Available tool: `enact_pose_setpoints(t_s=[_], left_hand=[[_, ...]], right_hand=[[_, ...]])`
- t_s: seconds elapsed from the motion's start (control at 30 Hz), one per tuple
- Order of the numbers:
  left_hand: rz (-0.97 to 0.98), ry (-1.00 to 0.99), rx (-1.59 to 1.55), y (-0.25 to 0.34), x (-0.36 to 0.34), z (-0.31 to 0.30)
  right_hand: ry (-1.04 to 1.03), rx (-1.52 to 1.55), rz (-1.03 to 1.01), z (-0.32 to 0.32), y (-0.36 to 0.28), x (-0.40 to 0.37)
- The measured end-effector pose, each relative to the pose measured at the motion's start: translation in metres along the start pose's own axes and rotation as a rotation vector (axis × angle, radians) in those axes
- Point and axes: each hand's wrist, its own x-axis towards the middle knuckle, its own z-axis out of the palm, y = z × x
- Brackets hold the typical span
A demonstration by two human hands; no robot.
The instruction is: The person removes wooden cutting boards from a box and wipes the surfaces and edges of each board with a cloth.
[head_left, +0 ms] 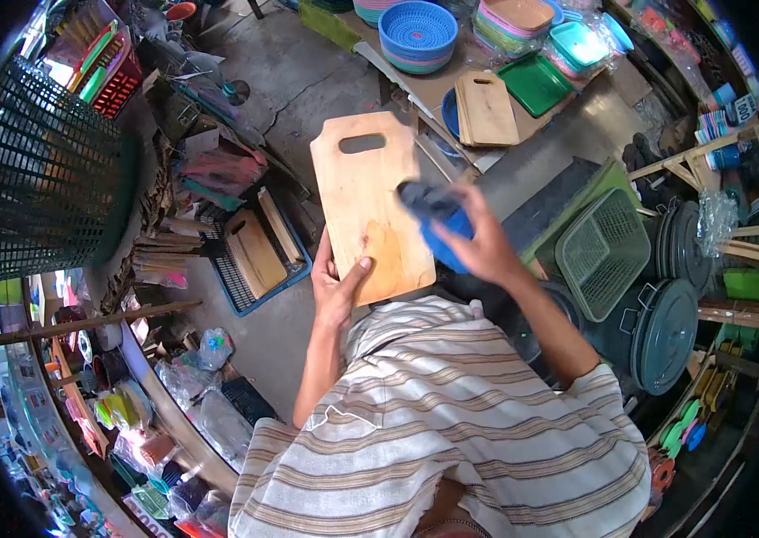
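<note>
My left hand grips a pale wooden cutting board by its lower left edge, thumb on the face and fingers behind. The board is held up in front of my striped shirt, its oblong handle slot at the top and a darker, wavy-edged patch low on its face. In my right hand is a bunched blue and black cloth, at the board's right edge and overlapping it in this view. Motion blurs the cloth and the right fingers.
A blue crate on the floor to the left holds more cutting boards. Ahead, stacked boards lie beside a green tray and blue baskets. A green basket and lidded pots stand right; a large basket stands left.
</note>
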Motion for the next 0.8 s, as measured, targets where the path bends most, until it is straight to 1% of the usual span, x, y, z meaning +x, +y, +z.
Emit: enact_pose_setpoints(t_s=[0.03,0.07,0.1,0.17,0.2,0.23,0.27,0.3,0.33,0.37,0.43,0.47,0.5,0.53,0.57,0.6,0.63,0.7,0.73,0.77,0.8], left_hand=[[0.033,-0.064,0.070,0.003,0.000,-0.002],[0.064,-0.130,0.143,0.009,0.000,-0.001],[0.065,-0.131,0.142,0.015,-0.001,0.001],[0.069,-0.239,0.333,0.032,-0.003,0.012],[0.132,-0.272,0.379,0.032,-0.002,0.016],[0.106,-0.325,0.454,0.042,-0.002,0.021],[0.050,-0.387,0.398,0.052,-0.003,0.027],[-0.006,-0.448,0.341,0.057,-0.003,0.032],[-0.050,-0.460,0.385,0.056,-0.004,0.034],[0.110,-0.495,0.386,0.051,-0.004,0.034],[0.286,-0.429,0.288,0.026,-0.006,0.025],[0.284,-0.431,0.289,0.016,-0.011,0.024],[0.324,-0.280,0.404,0.006,-0.017,0.026],[0.361,-0.127,0.516,-0.003,-0.020,0.029],[0.256,0.037,0.431,-0.012,-0.021,0.034],[0.282,0.073,0.410,-0.015,-0.017,0.032],[0.307,0.109,0.388,-0.014,-0.013,0.031],[0.330,0.113,0.426,-0.012,-0.008,0.027],[0.353,0.091,0.496,-0.014,-0.004,0.022],[0.376,0.071,0.568,-0.013,0.000,0.019],[0.303,0.032,0.582,-0.013,-0.003,0.018]], right_hand=[[0.041,0.309,0.328,-0.005,0.007,0.006],[-0.005,0.583,0.522,-0.015,-0.001,0.020],[0.086,0.671,0.604,-0.019,-0.010,0.030],[0.150,0.867,0.732,-0.015,0.001,0.035],[0.148,0.866,0.729,-0.007,0.008,0.034],[0.293,0.982,0.753,0.006,0.013,0.033],[0.441,1.096,0.774,0.016,0.013,0.032],[0.435,1.095,0.772,0.020,0.011,0.031],[0.455,1.221,0.720,0.024,0.008,0.031],[0.474,1.347,0.666,0.027,0.007,0.032],[0.472,1.359,0.682,0.027,0.005,0.034],[0.480,1.372,0.694,0.026,0.005,0.034],[0.492,1.383,0.704,0.025,0.005,0.033],[0.500,1.382,0.705,0.026,0.007,0.032],[0.509,1.248,0.721,0.028,0.009,0.034],[0.515,1.114,0.731,0.030,0.010,0.037],[0.520,1.112,0.728,0.030,0.010,0.040],[0.544,0.470,0.366,0.030,0.010,0.042],[0.533,0.206,0.273,0.025,0.009,0.043],[0.569,0.195,0.253,0.033,-0.006,0.041],[0.456,0.099,0.050,0.034,-0.022,0.037]])
